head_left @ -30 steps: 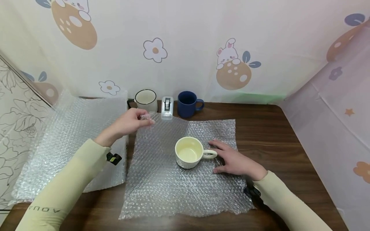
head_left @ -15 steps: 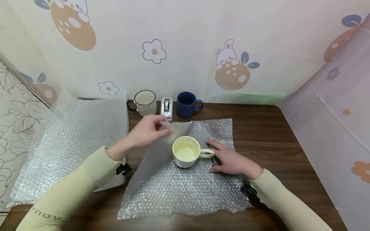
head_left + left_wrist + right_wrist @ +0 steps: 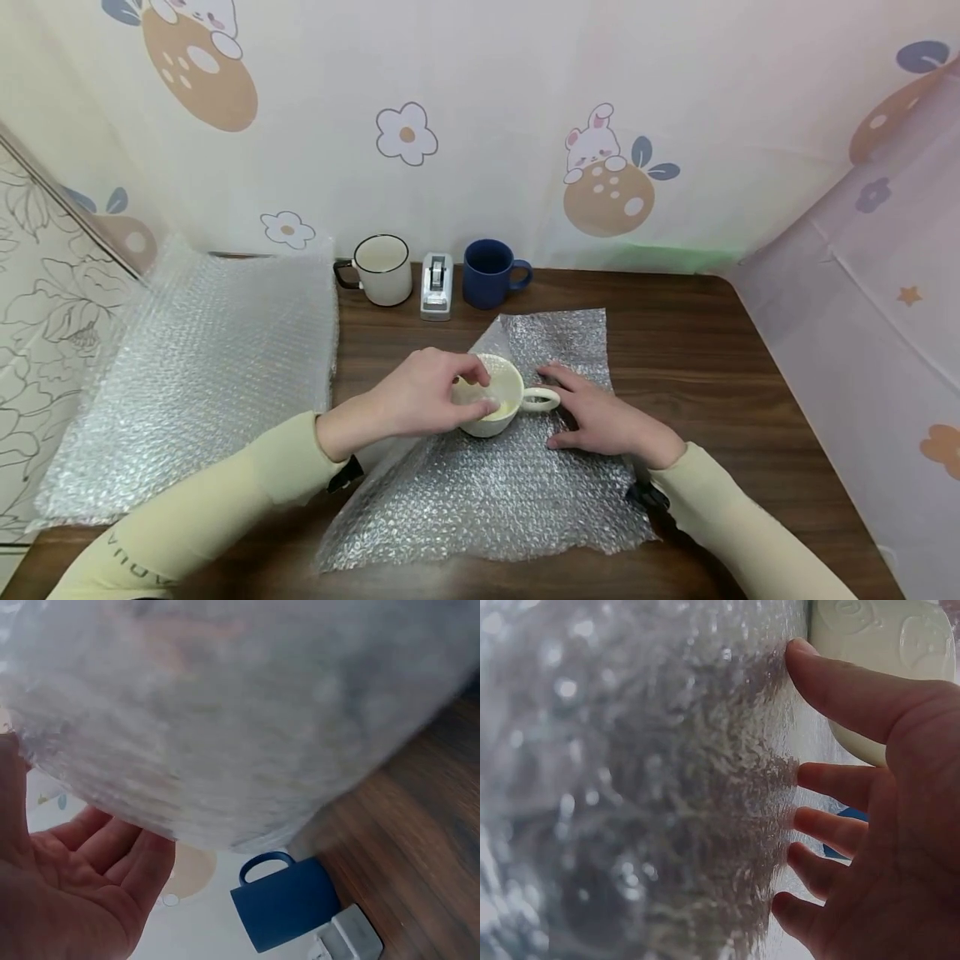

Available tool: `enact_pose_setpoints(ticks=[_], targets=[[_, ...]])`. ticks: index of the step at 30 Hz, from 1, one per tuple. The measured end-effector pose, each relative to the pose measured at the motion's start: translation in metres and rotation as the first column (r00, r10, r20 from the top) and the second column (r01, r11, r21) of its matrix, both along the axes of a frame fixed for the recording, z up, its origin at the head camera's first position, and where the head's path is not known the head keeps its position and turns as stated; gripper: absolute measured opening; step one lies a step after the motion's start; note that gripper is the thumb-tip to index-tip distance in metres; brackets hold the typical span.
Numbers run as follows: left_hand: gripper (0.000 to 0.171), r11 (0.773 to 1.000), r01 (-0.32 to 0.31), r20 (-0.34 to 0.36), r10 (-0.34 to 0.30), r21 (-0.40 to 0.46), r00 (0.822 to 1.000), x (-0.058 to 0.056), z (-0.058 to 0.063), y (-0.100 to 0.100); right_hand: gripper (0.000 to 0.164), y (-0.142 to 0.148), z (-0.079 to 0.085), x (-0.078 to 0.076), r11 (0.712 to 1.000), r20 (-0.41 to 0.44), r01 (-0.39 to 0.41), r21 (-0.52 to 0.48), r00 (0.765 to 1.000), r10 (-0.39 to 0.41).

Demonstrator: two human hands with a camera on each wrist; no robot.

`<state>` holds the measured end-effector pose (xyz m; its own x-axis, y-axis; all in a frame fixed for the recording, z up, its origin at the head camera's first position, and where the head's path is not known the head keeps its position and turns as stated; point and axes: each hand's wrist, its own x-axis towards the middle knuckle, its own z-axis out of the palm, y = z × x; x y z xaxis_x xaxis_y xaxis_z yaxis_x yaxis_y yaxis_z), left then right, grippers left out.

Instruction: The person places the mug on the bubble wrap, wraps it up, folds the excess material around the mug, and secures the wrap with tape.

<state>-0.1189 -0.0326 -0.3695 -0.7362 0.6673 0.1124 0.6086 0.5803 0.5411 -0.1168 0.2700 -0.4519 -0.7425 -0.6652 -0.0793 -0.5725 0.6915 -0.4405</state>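
A pale yellow mug (image 3: 513,388) stands upright on a sheet of bubble wrap (image 3: 480,500), its handle pointing right. My left hand (image 3: 427,392) pinches the sheet's far-left corner and holds it over the mug's opening, fingertips at the mouth. In the left wrist view, the lifted bubble wrap (image 3: 225,735) spreads before that hand (image 3: 90,877) and hides the mug. My right hand (image 3: 600,412) rests on the sheet beside the handle, fingers spread. The right wrist view shows its fingertips touching the bubble wrap (image 3: 652,787), with the mug's embossed side (image 3: 892,637) behind the thumb.
Along the back stand a white mug with a black rim (image 3: 384,275), a tape dispenser (image 3: 437,287) and a blue mug (image 3: 487,275). More bubble wrap (image 3: 202,367) lies at the left of the dark wooden table (image 3: 705,367). A patterned curtain (image 3: 495,75) hangs behind.
My left hand has carried the bubble wrap's far-left corner right and toward me, from near the white mug to over the yellow mug. The right hand has stayed in place.
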Motion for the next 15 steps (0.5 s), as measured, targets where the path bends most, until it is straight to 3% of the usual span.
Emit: enact_pose_setpoints(ticks=[7, 10, 15], targets=[[0.046, 0.984, 0.137, -0.087, -0.148, -0.118, 0.985, -0.002, -0.009, -0.010, 0.071, 0.001, -0.001, 0.000, 1.000, -0.001, -0.003, 0.006, 1.000, 0.003], [0.048, 0.957, 0.217, -0.142, -0.246, -0.191, 0.959, -0.005, -0.012, -0.016, 0.071, 0.001, 0.000, 0.000, 1.000, -0.006, -0.008, 0.004, 1.000, 0.008], [0.050, 0.908, 0.295, -0.146, -0.348, -0.297, 0.926, -0.005, -0.016, -0.023, 0.072, 0.000, 0.001, 0.000, 1.000, 0.000, -0.006, 0.008, 1.000, 0.006]])
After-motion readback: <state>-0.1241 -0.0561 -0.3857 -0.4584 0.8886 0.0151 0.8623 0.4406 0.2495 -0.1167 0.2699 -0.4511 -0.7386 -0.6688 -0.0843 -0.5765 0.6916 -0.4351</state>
